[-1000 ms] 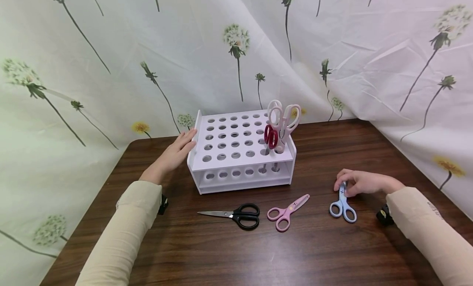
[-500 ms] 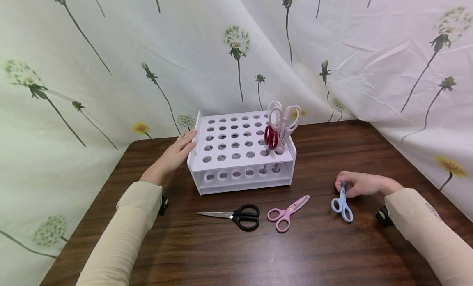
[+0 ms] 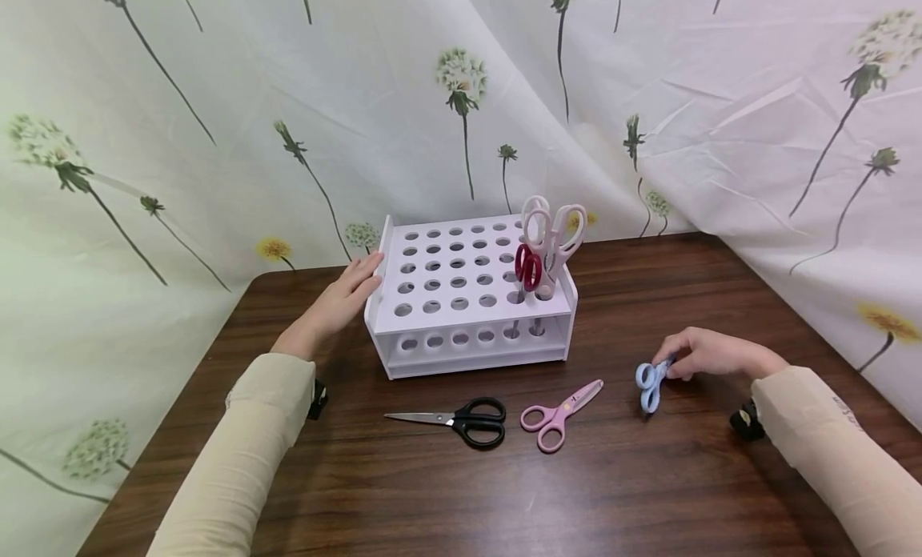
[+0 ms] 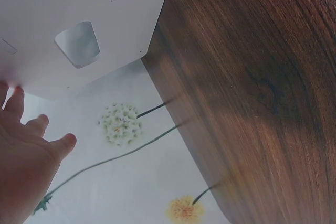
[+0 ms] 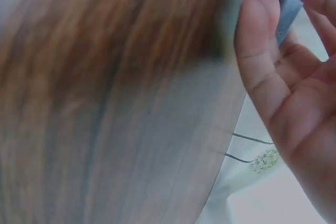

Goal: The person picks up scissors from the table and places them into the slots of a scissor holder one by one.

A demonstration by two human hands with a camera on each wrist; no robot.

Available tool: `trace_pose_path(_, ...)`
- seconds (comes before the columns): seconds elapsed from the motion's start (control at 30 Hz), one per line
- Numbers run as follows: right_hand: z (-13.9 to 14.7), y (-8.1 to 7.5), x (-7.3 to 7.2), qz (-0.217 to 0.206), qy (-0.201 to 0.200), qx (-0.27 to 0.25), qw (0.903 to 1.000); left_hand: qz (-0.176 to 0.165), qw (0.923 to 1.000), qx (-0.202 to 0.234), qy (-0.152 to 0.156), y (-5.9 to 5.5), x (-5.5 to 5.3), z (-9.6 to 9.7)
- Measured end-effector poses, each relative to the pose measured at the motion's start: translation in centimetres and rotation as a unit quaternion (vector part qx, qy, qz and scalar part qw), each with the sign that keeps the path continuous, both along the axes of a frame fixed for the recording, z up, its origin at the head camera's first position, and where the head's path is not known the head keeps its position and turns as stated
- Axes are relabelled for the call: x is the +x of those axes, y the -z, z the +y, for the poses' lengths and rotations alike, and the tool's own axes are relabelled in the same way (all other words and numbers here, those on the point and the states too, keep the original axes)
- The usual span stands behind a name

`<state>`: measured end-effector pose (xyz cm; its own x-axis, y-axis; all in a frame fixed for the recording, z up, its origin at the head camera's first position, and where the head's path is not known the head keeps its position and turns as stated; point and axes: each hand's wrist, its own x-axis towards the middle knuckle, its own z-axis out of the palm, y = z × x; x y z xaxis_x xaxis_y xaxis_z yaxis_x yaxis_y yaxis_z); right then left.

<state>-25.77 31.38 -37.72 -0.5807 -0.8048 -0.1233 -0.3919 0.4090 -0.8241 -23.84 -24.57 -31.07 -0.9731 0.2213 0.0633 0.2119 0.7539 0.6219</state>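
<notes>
In the head view my right hand (image 3: 709, 354) pinches the blade end of a pair of light blue scissors (image 3: 651, 387), whose handle loops point left and toward me. The right wrist view shows part of the scissors (image 5: 287, 11) between thumb and fingers. My left hand (image 3: 337, 302) rests with straight fingers against the left side of a white rack (image 3: 468, 323) with rows of round holes. In the left wrist view the fingertips of that hand (image 4: 26, 150) meet the rack's side panel (image 4: 37, 30). Red scissors (image 3: 529, 269) and white scissors (image 3: 558, 241) stand in the rack's right end.
Black-handled scissors (image 3: 479, 421) lie on the brown wooden table (image 3: 446, 501) in front of the rack. Pink scissors (image 3: 558, 417) lie to their right, between them and my right hand. A white cloth (image 3: 389, 101) printed with flowers hangs behind the table.
The light blue scissors have turned in my right hand, their loops swinging left and up off the table. My left hand, the rack and the other scissors have stayed put.
</notes>
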Motion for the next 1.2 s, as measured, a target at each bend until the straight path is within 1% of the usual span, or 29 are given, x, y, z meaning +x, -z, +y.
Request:
trace_pose_path(0.17, -0.3, -0.3, -0.1, -0.019, 0.020, -0.044, 0.9986, 0.003, 1.0000, -0.002, -0.001, 0.0, -0.1, -0.1)
trace_pose_path(0.33, -0.9, -1.0, 0.1, -0.022, 0.062, -0.058, 0.9962, 0.002, 1.0000, -0.001, -0.001, 0.0, -0.1, -0.1)
trace_pose_path(0.47, -1.5, -1.5, 0.4, -0.003, 0.089, -0.051, 0.9947, 0.003, 1.0000, -0.002, 0.000, 0.0, -0.2, -0.1)
trace_pose_path(0.6, -2.0, -2.1, 0.6, 0.016, 0.088, -0.044, 0.9950, 0.007, 1.0000, -0.003, 0.001, 0.1, -0.2, -0.1)
trace_pose_path(0.8, -2.5, -2.7, 0.7, 0.019, 0.087, -0.055, 0.9945, 0.008, 1.0000, -0.004, 0.001, 0.1, -0.3, -0.1)
trace_pose_path(1.07, -3.3, -3.3, 0.7, 0.000, 0.107, -0.089, 0.9902, 0.008, 1.0000, -0.004, 0.001, 0.1, -0.2, 0.0)
trace_pose_path(1.2, -3.6, -3.8, 0.8, -0.007, 0.108, -0.111, 0.9878, 0.005, 1.0000, -0.003, 0.001, 0.1, -0.2, 0.0)
